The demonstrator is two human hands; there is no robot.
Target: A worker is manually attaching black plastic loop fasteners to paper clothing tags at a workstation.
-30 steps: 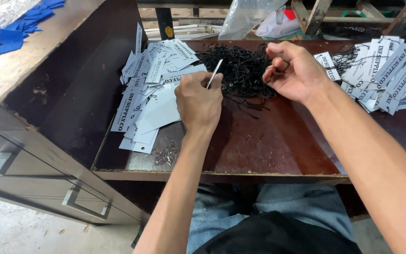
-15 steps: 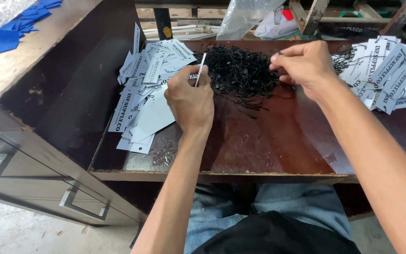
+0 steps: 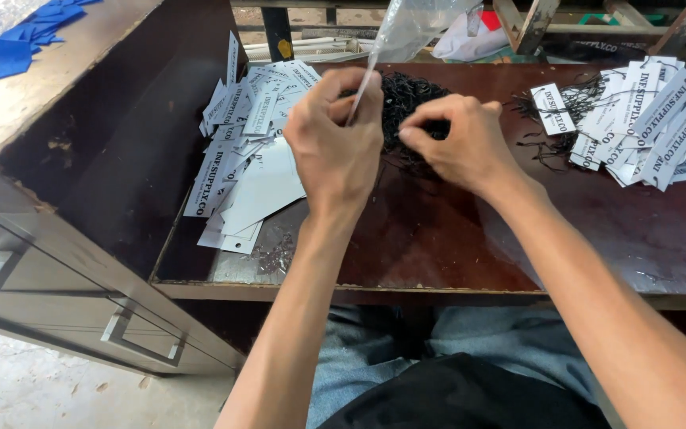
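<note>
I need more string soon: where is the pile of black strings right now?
In the head view the pile of black strings lies mid-table behind both hands, between the loose white tags left and the strung tags right.

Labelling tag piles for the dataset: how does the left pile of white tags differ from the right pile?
The left tag pile has no strings showing among its tags; the right tag pile has black strings trailing from it. The left tag pile lies beside the cabinet wall, with one tag standing against it, and several tags lie blank side up; the right tag pile lies fanned, printed sides up. Both hold white rectangular tags on the dark wooden table.
</note>
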